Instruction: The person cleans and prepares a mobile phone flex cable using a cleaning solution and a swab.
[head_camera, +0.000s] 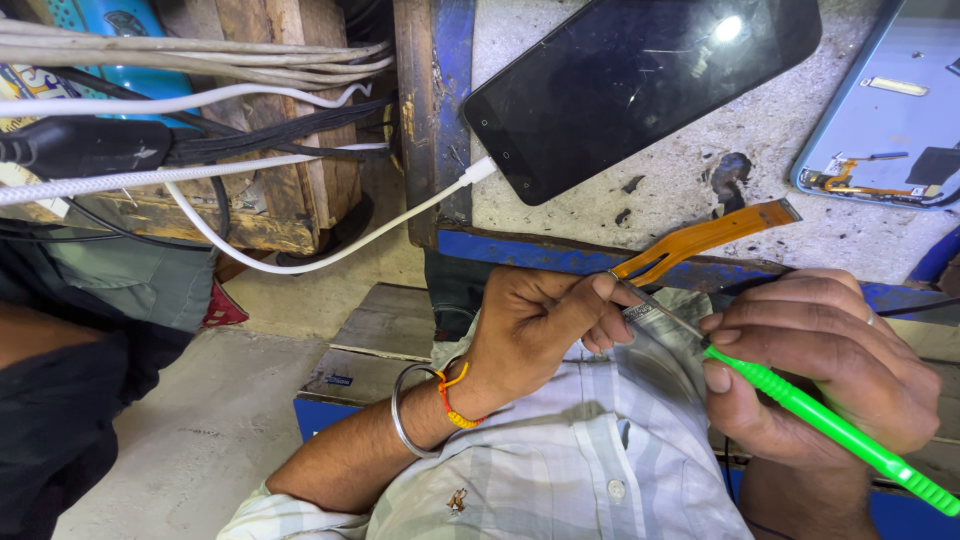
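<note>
Closest to the lens, the right hand curls shut around a bright green ribbed plastic handle that runs from the lower right edge up and leftward into a thin grey metal blade. That tool's long axis slants from lower right to upper left, and its tip ends right at the fingertips of the left hand. The left hand is pinched narrow, thumb against forefinger, gripping the lower end of an orange flat flex ribbon cable. From that pinch the ribbon stretches up and to the right, its far end lying on the worn grey speckled bench top, so the ribbon and the blade form a shallow V that meets at the left fingertips. The ribbon thus lies above and to the left of the right hand, touching only the left; the left hand is plainly the nearer of the two. Whether the blade tip actually touches the ribbon or merely sits beside it cannot be told. Beyond the ribbon, a black slab-shaped smartphone with a dark screen lies on the bench with a white charging cable plugged in, and an opened pale blue phone back shell sits at the far right.
</note>
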